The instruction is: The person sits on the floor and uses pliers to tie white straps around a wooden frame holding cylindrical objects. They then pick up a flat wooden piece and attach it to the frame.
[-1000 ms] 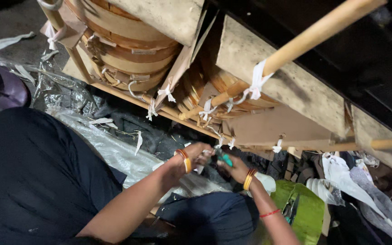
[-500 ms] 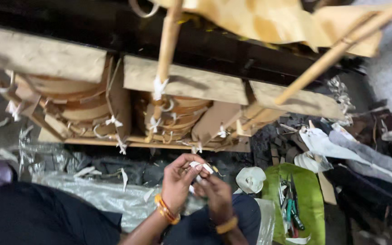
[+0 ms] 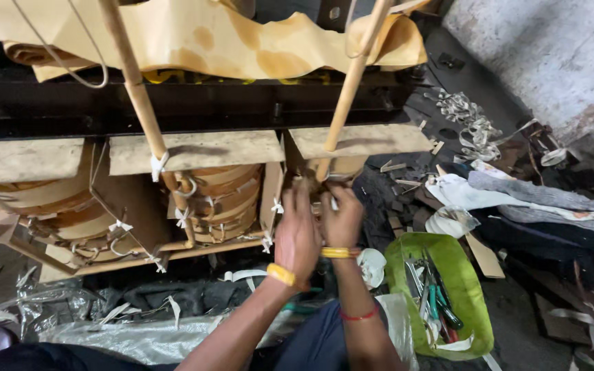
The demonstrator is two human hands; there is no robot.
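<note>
My left hand [image 3: 297,237], with a yellow bangle at the wrist, reaches up against the right end of a paper-wrapped coil stack [image 3: 221,199]; its fingertips are hidden in the gap by an upright board. My right hand [image 3: 343,221] is close beside it, its fingers pinched on a short white tape strip [image 3: 333,204] at the foot of a slanted tan rod [image 3: 342,103]. A flat tan pressboard block [image 3: 362,141] lies just above both hands. More white tape ties sit along the coils.
A second tan rod [image 3: 139,103] crosses a board at the left, above another coil [image 3: 56,213]. Stained yellow paper [image 3: 207,41] hangs overhead. A green tray [image 3: 472,302] of hand tools sits at my right, a white tape roll [image 3: 374,266] beside it. Cloth scraps [image 3: 537,199] lie by the wall.
The view has swung from the assembly's left side towards its right. Both hands have risen from in front of my lap up to the right coil and now touch it.
</note>
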